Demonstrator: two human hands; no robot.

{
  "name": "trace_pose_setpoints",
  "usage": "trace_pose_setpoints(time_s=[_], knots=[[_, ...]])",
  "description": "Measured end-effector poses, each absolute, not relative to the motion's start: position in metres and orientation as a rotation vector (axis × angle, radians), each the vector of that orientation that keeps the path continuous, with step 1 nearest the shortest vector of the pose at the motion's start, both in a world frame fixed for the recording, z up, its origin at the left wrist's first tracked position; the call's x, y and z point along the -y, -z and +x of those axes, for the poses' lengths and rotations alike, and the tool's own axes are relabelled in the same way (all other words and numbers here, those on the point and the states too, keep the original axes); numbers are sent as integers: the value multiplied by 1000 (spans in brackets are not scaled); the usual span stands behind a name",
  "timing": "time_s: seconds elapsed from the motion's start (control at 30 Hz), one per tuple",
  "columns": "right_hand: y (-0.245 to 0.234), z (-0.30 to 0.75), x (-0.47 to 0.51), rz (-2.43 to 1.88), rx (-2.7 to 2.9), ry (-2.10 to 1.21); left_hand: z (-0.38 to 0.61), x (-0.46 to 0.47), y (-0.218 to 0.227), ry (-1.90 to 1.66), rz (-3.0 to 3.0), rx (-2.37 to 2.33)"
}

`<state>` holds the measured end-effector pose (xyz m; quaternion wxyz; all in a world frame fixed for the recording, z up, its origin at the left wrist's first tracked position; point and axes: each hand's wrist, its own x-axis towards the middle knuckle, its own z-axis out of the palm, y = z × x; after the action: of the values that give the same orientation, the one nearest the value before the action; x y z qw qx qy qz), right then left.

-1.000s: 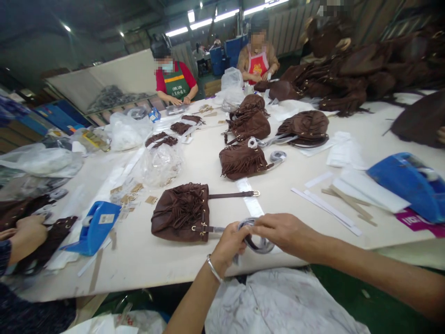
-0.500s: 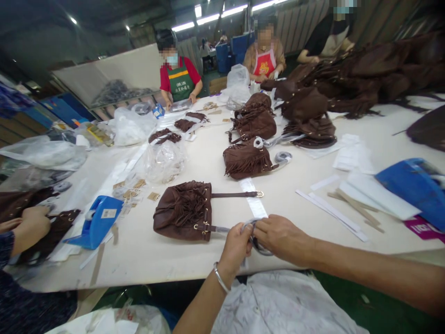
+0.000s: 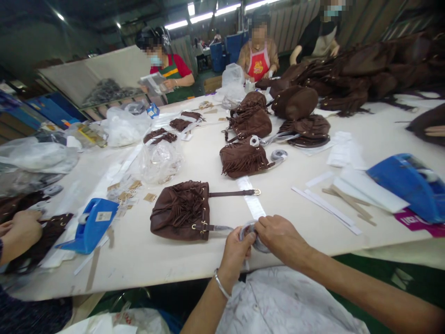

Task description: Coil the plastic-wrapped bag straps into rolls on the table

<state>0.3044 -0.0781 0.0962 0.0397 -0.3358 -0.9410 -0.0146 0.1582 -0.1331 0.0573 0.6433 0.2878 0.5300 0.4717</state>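
Observation:
A dark brown fringed handbag (image 3: 181, 211) lies on its side on the pale table in front of me. Its buckled strap end (image 3: 239, 193) stretches out to the right. The other strap, wrapped in clear plastic (image 3: 222, 229), runs from a ring on the bag to my hands and is coiled there. My left hand (image 3: 238, 246), with a silver bangle at the wrist, pinches the wrapped coil (image 3: 261, 244). On the coil's upper right side, my right hand (image 3: 280, 236) is closed on it too. A white paper strip (image 3: 253, 202) lies just beyond.
Blue tape dispensers stand at left (image 3: 92, 226) and right (image 3: 408, 183). More brown bags (image 3: 243, 160) lie farther back, with a large brown pile (image 3: 368, 74) at back right. A co-worker's hand (image 3: 24, 234) works at far left. Several people stand across the table.
The view has shifted slightly. My hands still hold the coiled strap, the right one a little changed in pose. A co-worker across the table has lifted a plastic-wrapped item.

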Motion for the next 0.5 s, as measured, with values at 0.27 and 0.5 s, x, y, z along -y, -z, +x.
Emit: trace_pose_setpoints(time_s=[0.27,0.5], knots=[[-116,314,75,-777,2966,76,146,134,-67,-975,544,-934],[-108,304,74,-969,3041,-46,156,133,-64,-977,661,-1180]])
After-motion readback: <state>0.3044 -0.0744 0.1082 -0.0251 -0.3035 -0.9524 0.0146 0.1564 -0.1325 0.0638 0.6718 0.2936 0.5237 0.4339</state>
